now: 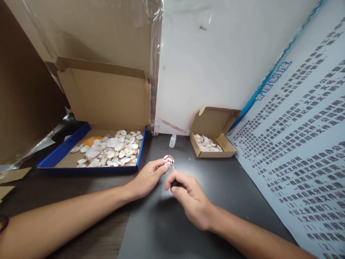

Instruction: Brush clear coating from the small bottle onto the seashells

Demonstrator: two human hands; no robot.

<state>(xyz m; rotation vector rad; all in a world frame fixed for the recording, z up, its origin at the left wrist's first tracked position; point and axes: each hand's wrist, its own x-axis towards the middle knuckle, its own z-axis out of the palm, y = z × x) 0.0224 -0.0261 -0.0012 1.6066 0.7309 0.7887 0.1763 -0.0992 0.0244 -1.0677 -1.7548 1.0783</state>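
My left hand (147, 177) pinches a small scallop-like seashell (168, 160) with reddish-brown and white markings, held above the dark table. Close by on the right, my right hand (192, 201) is closed around the black cap (176, 184) of a small brush, its thin pale stem (173, 167) pointing up at the shell's lower right edge. Whether the tip touches the shell I cannot tell. Behind both hands a small clear bottle (172, 141) with a white label stands upright, with no cap on it.
A large blue-edged cardboard box (88, 167) at the left, lid raised, holds many pale shells and something orange. A smaller open cardboard box (215, 154) with shells stands at the back right. A white panel (205, 64) rises behind, and a printed board (283, 136) leans along the right.
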